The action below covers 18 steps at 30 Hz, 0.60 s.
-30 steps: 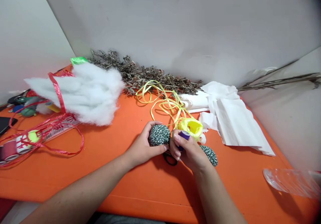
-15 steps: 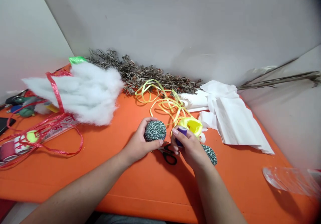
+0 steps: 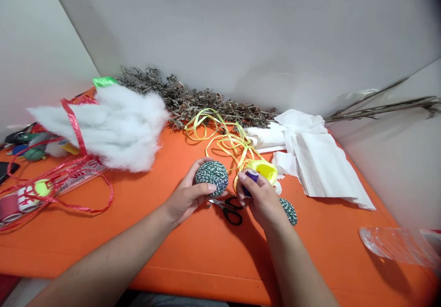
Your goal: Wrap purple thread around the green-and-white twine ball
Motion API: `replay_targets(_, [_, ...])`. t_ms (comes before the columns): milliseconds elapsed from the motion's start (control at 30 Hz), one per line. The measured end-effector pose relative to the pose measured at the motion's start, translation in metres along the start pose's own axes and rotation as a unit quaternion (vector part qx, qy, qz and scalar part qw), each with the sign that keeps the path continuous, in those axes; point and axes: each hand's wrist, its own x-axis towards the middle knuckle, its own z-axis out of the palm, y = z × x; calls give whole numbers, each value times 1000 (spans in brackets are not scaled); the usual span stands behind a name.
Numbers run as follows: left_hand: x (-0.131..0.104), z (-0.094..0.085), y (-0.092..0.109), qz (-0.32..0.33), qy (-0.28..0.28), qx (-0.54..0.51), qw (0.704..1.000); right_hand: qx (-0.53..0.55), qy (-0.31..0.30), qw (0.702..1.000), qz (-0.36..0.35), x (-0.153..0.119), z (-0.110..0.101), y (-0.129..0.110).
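Between the thumb and fingers of my left hand (image 3: 188,192) is a round ball (image 3: 211,176) wrapped in green-and-white twisted yarn, with some purple thread on its lower right. My right hand (image 3: 265,201) is closed around a purple thread spool (image 3: 251,181), held upright a short way to the right of the ball. Black-handled scissors (image 3: 230,210) lie on the table below and between both hands. A second green-and-white yarn piece (image 3: 288,211) shows partly from behind my right wrist. Just beyond the spool sits a yellow ribbon roll (image 3: 265,169).
White stuffing (image 3: 127,128) and red ribbon (image 3: 74,123) lie on the left of the orange table (image 3: 193,261). Thread spools (image 3: 25,199) are beneath the ribbon. Dried plants (image 3: 193,100) line the wall. White sheets (image 3: 327,164) and a clear plastic item (image 3: 396,247) are on the right.
My left hand has turned the ball slightly and shifted it a little left, with its thumb now across the ball's front. The right hand keeps the spool in nearly the same place.
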Motion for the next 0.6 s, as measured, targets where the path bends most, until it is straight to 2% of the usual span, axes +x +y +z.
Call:
replay_targets(300, [0,-2,0,1,0,-48,999,38,-5,999,5,-1,3,2])
replay_targets(433, [1,-1,1,-11,20,-85,996,54,-20,998,14,-2,3,3])
replay_targets(600, [2,-2,-2,-14,17,-105,994,61,-38,997,26,-2,5,5])
